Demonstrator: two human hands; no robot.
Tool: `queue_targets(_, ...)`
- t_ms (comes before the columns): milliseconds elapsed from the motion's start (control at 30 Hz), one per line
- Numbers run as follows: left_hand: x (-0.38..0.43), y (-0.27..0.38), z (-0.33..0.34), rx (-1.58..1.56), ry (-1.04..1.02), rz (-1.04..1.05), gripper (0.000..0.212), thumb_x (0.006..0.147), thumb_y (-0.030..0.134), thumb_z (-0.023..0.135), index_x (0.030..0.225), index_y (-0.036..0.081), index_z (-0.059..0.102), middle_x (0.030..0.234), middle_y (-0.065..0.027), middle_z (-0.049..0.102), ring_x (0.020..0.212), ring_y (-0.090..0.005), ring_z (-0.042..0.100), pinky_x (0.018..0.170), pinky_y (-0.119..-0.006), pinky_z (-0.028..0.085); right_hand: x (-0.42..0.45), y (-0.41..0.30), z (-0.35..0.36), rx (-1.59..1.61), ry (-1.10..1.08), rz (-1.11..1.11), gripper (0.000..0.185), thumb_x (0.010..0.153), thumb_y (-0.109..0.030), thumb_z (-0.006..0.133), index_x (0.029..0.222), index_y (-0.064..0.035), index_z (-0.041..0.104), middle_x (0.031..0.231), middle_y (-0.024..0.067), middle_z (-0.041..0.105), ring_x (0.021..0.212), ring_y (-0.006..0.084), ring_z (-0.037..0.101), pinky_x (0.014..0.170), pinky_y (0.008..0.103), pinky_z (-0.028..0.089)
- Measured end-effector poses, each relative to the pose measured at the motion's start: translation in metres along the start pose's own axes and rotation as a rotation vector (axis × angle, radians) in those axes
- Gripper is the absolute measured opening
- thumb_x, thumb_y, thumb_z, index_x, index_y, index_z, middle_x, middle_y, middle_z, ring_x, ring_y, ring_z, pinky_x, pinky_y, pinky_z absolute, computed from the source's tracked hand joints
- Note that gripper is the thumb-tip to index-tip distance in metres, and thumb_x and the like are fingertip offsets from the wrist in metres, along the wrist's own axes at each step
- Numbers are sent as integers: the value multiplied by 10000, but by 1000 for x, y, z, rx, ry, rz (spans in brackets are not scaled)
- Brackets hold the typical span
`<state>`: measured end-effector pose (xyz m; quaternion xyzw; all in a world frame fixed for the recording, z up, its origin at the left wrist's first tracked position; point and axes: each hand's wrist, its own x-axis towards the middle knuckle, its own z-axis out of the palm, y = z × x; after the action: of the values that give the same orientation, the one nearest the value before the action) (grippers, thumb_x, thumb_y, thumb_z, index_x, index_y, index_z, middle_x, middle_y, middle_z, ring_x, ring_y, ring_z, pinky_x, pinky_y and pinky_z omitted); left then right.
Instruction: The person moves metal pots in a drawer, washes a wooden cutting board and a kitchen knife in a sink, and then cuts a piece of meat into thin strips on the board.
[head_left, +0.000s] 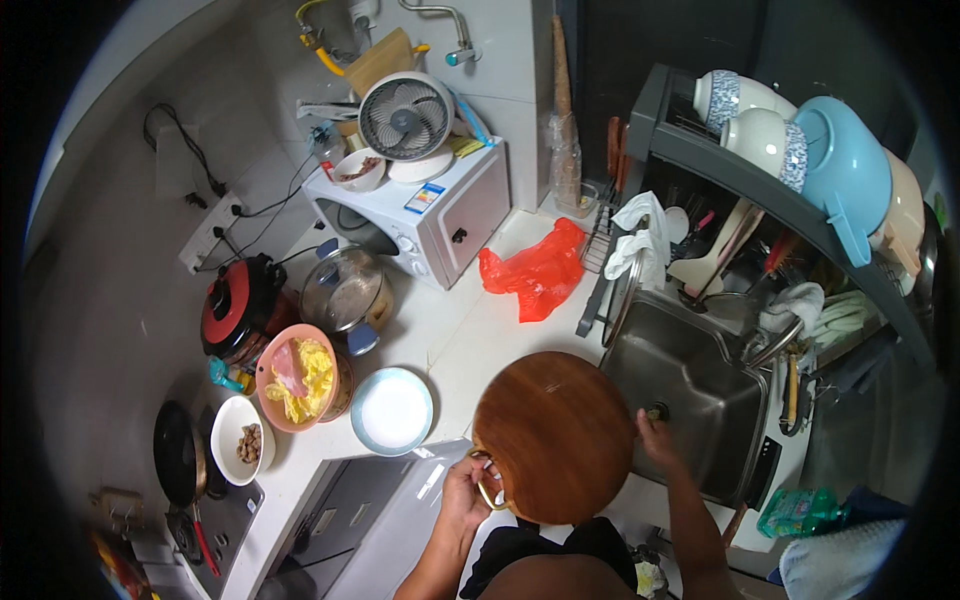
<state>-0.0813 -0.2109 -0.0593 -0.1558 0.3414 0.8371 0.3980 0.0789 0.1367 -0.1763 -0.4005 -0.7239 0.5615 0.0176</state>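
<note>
A round wooden cutting board (553, 442) is held in front of my body, at the counter edge beside the sink. My left hand (469, 487) grips its gold-coloured metal handle (489, 501) at the lower left. My right hand (658, 441) is at the board's right rim, over the sink. Whether its fingers touch the rim I cannot tell. A pale plate with a light blue rim (391, 411) lies on the counter to the left of the board. Beyond the board lies a crumpled red plastic bag (536, 268).
Right: a metal sink (686, 397) under a dark dish rack (780, 191) with bowls and colanders. Left: a pink colander with yellow leaves and meat (262, 382), a white bowl (225, 431), a glass pot (349, 289) and a red-lidded cooker (240, 304). Behind stands a microwave (480, 217) bearing a fan (406, 118).
</note>
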Motion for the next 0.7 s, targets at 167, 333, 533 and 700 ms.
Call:
queue_targets(167, 32, 4, -22, -65, 5, 43, 395, 853, 146, 556, 533, 167, 325, 806, -52, 601, 795, -223, 579, 732, -437, 514, 9, -34, 52, 39, -33, 93, 728, 1005, -641, 358, 932, 17, 660, 909, 152, 663, 880, 271, 607, 842, 415, 456)
queue_targets(333, 69, -14, -59, -72, -4, 67, 253, 907, 177, 503, 1098, 43, 601, 967, -74, 654, 870, -224, 623, 701, -391, 549, 27, -28, 69, -174, 101, -202, 691, 1027, -564, 345, 835, 55, 587, 801, 251, 605, 795, 394, 598, 735, 478, 437)
queue_targets(533, 87, 2, -71, 836, 473, 214, 345, 979, 246, 493, 904, -53, 647, 810, -180, 694, 716, -279, 676, 629, -389, 547, 22, -52, 79, -450, 149, -205, 657, 1033, -522, 341, 903, 44, 648, 916, 276, 653, 903, 461, 610, 828, 505, 471)
queue_targets(700, 100, 6, -83, 1629, 614, 404, 467, 975, 355, 523, 830, -62, 675, 809, -279, 689, 755, -428, 685, 679, -493, 526, 26, -39, 78, -480, 217, -311, 592, 1031, -476, 379, 902, 42, 635, 927, 275, 651, 888, 466, 607, 806, 515, 474)
